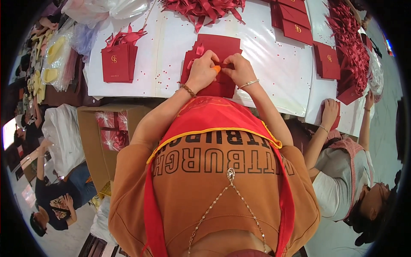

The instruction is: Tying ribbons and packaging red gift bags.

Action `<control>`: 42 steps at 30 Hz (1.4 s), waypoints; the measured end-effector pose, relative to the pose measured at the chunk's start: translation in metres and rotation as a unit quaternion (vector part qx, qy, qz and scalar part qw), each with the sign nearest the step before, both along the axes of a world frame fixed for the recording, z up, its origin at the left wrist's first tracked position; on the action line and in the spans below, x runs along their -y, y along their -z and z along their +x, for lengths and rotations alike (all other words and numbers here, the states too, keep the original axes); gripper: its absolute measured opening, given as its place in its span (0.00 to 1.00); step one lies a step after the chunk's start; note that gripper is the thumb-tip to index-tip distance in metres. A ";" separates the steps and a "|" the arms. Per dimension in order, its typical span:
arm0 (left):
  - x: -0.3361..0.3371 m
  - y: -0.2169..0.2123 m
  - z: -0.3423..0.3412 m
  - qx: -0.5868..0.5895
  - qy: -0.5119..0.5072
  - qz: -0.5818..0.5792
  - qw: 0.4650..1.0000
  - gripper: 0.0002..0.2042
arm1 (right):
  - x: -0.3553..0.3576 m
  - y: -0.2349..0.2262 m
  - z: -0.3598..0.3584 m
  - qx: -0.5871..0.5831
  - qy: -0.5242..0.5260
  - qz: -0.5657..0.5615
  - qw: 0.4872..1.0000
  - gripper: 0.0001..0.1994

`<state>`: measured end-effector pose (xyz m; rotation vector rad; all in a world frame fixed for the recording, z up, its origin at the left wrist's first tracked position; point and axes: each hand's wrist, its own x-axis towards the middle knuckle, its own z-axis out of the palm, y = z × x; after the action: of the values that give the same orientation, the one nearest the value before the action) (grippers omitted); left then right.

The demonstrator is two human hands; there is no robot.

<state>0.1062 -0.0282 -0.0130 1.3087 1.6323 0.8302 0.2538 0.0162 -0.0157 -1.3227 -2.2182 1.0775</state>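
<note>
A stack of flat dark red paper bags [219,41] lies on the white table right in front of me. Over it, my left hand [204,72] pinches a red ribbon [225,66], and an orange cover shows at its thumb tip. The fingers of my right hand [240,72] are closed on the same ribbon, a short way to the right. Another ribbon bow [199,50] shows beside my left fingers, on the bags. Exactly how the ribbon passes through the bag is hidden by my fingers.
Finished-looking red bags with ribbons [116,63] lie at the left. A ribbon heap [205,9] is at the back, more red bags [296,31] at the far right. An open carton [87,137] stands below the table's left edge. A co-worker's hand [329,112] is at the right.
</note>
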 end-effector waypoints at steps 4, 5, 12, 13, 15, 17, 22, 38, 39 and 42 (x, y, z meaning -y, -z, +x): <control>0.002 -0.007 0.001 0.038 -0.015 -0.012 0.999 0.08 | 0.002 0.001 0.001 -0.026 -0.009 0.020 0.999 0.09; 0.004 -0.007 0.001 0.039 -0.016 -0.011 0.999 0.08 | 0.003 0.002 0.002 -0.046 -0.005 0.013 0.999 0.09; 0.001 -0.017 -0.023 -0.299 0.140 0.179 0.927 0.10 | 0.015 0.000 0.001 -0.076 -0.013 0.033 0.996 0.11; -0.003 -0.024 -0.027 -0.348 0.185 0.233 0.889 0.11 | 0.016 0.000 0.000 -0.086 -0.018 0.050 0.995 0.10; -0.016 -0.030 -0.037 -0.318 0.198 0.206 0.904 0.11 | 0.019 0.001 -0.002 -0.097 -0.025 0.067 0.993 0.10; -0.034 -0.026 -0.049 -0.186 0.277 -0.049 0.942 0.13 | 0.023 0.000 -0.006 -0.105 -0.033 0.103 0.989 0.09; -0.059 -0.026 -0.052 -0.131 0.392 -0.151 0.898 0.13 | 0.027 -0.003 -0.010 -0.114 -0.043 0.132 0.984 0.09; -0.047 -0.004 -0.059 -0.076 0.120 0.018 0.990 0.08 | 0.026 -0.009 -0.012 -0.087 -0.024 0.265 0.960 0.10; -0.046 -0.006 -0.056 -0.089 0.125 0.054 0.987 0.08 | 0.026 -0.007 -0.012 -0.087 -0.024 0.265 0.960 0.10; -0.045 -0.008 -0.051 -0.088 0.132 0.091 0.983 0.07 | 0.027 0.004 -0.010 -0.155 -0.027 0.174 0.972 0.11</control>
<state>0.0548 0.0173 -0.0045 1.7273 1.4977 0.7316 0.2433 -0.0111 -0.0193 -0.8863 -2.0926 0.8000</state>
